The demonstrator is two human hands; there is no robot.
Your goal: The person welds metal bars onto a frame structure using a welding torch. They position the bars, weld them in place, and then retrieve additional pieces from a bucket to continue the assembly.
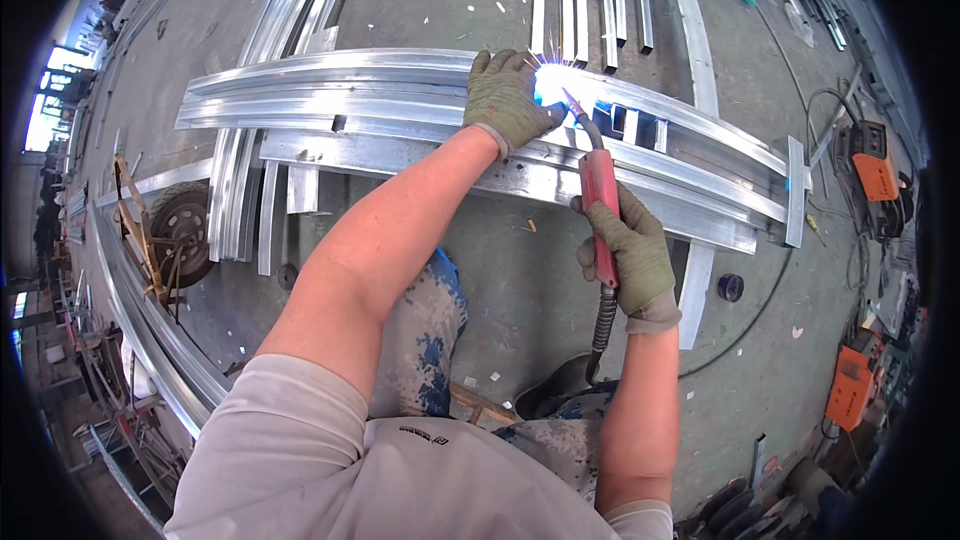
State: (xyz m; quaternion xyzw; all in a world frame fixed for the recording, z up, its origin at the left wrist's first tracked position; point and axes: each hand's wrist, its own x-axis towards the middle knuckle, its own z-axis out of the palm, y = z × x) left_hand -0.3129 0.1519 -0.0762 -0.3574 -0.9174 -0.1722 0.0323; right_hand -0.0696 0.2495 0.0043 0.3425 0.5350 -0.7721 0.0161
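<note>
My right hand (632,252), in an olive work glove, is wrapped round the red handle of a welding torch (599,180). The torch's bent neck points up and left to a glaring white-blue arc (556,83) throwing sparks. Just left of the glare, my gloved left hand (508,100) grips the long silvery metal rails (360,105), fingers bent over the far one and thumb toward the arc. Glare hides the joint and whatever touches the left fingertips. Short crosspieces (630,127) sit between the rails, right of the arc. The torch cable (605,320) hangs below my right hand.
More metal profiles lie beneath and beyond the rails, with square tubes (580,0) at the far side. Orange machines (874,165) stand at right, and a dark cable (745,330) crosses the floor. A wheel (182,230) is at left. My knees are close below the rails.
</note>
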